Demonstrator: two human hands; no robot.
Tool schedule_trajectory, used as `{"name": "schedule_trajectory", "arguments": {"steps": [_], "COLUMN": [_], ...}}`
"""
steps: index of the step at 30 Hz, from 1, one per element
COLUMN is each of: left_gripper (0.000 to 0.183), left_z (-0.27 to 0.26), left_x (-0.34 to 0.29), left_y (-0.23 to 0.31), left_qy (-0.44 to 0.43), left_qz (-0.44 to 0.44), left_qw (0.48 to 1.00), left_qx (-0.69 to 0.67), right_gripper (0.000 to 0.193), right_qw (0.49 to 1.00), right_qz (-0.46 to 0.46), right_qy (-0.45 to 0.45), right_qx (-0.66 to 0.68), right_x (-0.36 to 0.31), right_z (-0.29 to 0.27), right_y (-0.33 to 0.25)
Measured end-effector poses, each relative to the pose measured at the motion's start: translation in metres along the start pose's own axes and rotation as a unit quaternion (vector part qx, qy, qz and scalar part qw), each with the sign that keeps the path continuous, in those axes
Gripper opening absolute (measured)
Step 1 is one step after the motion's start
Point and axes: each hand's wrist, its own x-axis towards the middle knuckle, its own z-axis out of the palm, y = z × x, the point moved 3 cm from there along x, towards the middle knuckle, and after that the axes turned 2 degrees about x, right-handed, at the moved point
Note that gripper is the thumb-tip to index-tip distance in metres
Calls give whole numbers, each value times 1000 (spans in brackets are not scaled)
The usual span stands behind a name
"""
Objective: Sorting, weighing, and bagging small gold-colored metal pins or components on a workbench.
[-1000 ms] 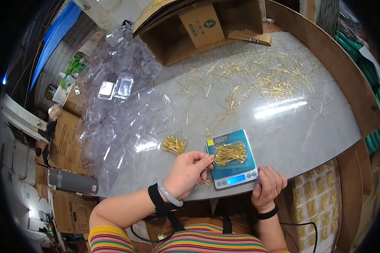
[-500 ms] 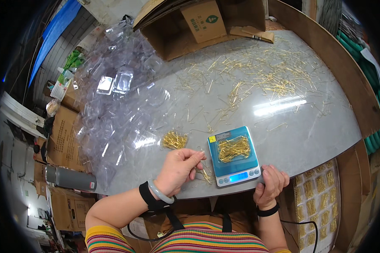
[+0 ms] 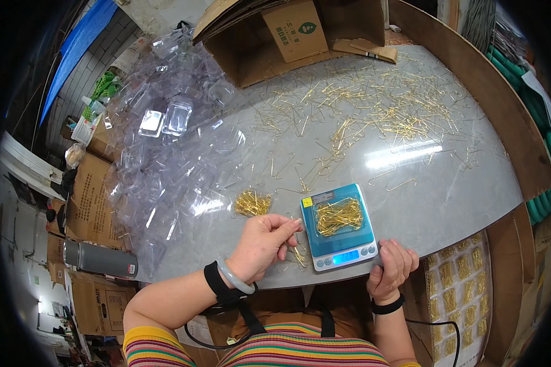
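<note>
My left hand [image 3: 263, 244] is pinched shut on a thin gold wire hook just left of a kitchen scale [image 3: 371, 230]. A few more gold hooks [image 3: 300, 255] lie on the table below its fingertips. On the scale's blue platform sits a clear plastic blister tray [image 3: 359, 215] with a heap of gold hooks [image 3: 337, 217] in it; the display is lit. At the table's front edge, right of the scale, rests my right hand [image 3: 395, 266], loosely curled, thumb apart, with nothing seen in it. Another filled clear tray [image 3: 253, 203] stands beyond my left hand.
Loose gold hooks [image 3: 410, 113] are strewn over the far table. Clear empty trays [image 3: 171, 153] pile up at the left, near a grey bottle [image 3: 101, 259]. An open cardboard box [image 3: 239, 64] stands at the back; a cardboard wall [image 3: 502, 104] curves along the right. Packed hooks [image 3: 462, 287] lie below the edge.
My left hand has shifted slightly right, closer to the scale. The reading on the display looks different. My right hand has stayed put.
</note>
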Motion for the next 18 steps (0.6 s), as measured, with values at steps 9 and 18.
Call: {"name": "schedule_trajectory", "arguments": {"steps": [9, 18], "left_gripper": [24, 27], "left_z": [3, 7], "left_x": [2, 3], "left_y": [2, 5], "left_qy": [-1, -18], "left_qz": [0, -1], "left_qw": [1000, 1000], "left_qx": [6, 20], "right_gripper": [30, 30], "right_qw": [1000, 1000], "right_qz": [1, 1], "right_qy": [-4, -2], "right_qx": [-2, 0], "right_x": [0, 0], "right_z": [0, 0], "right_y": [0, -1]}}
